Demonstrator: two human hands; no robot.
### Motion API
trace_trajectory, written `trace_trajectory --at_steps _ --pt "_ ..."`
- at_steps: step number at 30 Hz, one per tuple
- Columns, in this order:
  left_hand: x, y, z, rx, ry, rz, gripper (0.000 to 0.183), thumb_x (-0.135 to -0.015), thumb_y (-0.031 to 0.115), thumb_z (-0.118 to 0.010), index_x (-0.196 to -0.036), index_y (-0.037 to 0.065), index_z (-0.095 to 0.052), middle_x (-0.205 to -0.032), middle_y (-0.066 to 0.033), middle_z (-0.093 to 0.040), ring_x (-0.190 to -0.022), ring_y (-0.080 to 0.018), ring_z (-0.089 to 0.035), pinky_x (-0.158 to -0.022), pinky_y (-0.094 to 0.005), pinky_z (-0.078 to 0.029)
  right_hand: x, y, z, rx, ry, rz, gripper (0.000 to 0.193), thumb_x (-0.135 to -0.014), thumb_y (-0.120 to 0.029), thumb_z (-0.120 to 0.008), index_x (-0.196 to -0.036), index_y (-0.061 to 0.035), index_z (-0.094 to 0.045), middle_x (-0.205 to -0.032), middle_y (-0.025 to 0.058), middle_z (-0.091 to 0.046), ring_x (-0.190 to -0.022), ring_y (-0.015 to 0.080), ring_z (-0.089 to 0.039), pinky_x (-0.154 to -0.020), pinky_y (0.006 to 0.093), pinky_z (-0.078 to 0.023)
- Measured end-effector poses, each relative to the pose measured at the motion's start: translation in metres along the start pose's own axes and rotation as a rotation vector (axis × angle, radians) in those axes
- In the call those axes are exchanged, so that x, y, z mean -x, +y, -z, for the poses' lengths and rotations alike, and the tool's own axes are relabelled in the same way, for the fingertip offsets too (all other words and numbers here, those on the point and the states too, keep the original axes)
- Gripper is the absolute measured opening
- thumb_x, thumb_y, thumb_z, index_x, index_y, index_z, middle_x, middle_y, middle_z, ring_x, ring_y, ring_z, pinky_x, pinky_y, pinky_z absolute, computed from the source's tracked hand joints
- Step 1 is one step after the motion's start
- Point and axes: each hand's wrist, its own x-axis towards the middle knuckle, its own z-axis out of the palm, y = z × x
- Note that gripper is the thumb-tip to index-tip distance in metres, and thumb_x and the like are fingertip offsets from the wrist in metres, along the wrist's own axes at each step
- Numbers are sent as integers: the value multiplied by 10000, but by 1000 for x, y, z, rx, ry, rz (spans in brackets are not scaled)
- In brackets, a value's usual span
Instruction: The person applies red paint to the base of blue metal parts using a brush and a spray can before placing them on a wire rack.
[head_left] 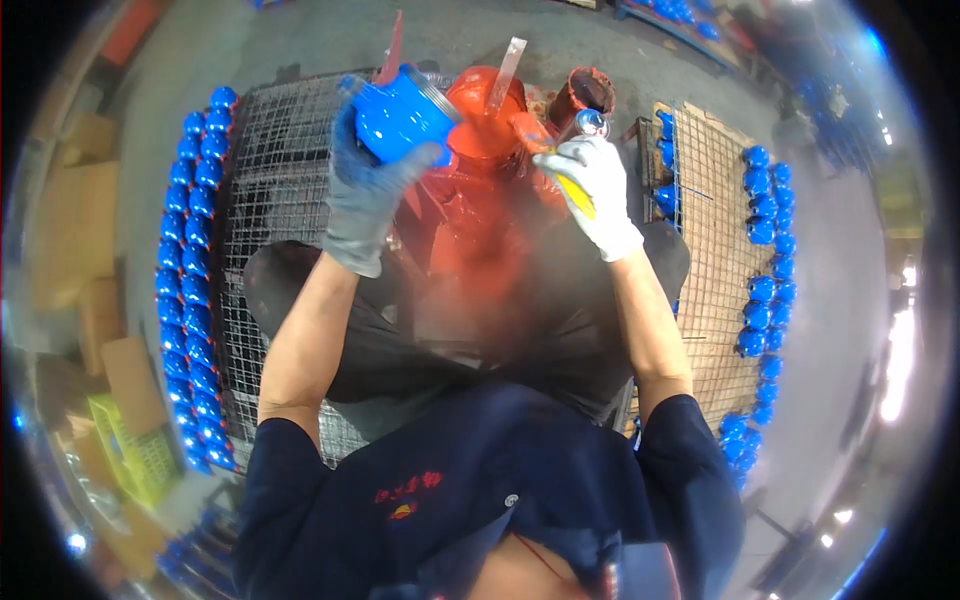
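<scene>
My left hand (378, 195), in a grey glove, is closed round a glossy blue rounded metal fitting (402, 118) with a bare threaded end turned to the upper right. In a white glove, my right hand (590, 180) grips a paintbrush by its yellow handle (576, 198). The brush's orange-red head (532, 134) points left towards the fitting, with a gap between them. A shiny round metal piece (591, 122) shows just above my right fingers; whether I hold it is unclear. Beyond and between my hands stands a red-smeared paint bucket (487, 95) with a flat stick (506, 74) upright in it.
A smaller red-stained pot (584, 92) stands right of the bucket. Wire-mesh racks, left (275, 160) and right (715, 240), flank my legs, with rows of blue fittings (198, 270) along their outer edges. Cardboard boxes (135, 385) and a yellow-green crate (130, 450) are at far left.
</scene>
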Motion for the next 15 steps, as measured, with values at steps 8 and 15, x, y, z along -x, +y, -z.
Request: trace_trajectory --at_steps 8,15 --pt "36 2 -15 -796 -196 -901 904 -623 204 -955 -1369 76 -461 -1316 -174 -496 -1163 -351 -563 -948 -439 -544 -65 -63 104 -488 328 -6 243 -810 -115 -824 -1020 -95 -705 -884 50 -733 -717 208 -663 -692 333 -504" --pt "60 4 -21 -752 -517 -986 774 -744 387 -903 -1340 119 -487 -1282 -259 -577 -1104 -428 -654 -896 -525 -576 -100 -95 153 -571 -162 -698 291 -996 -261 -651 -1084 14 -617 -789 133 -676 -673 213 -647 -642 325 -492"
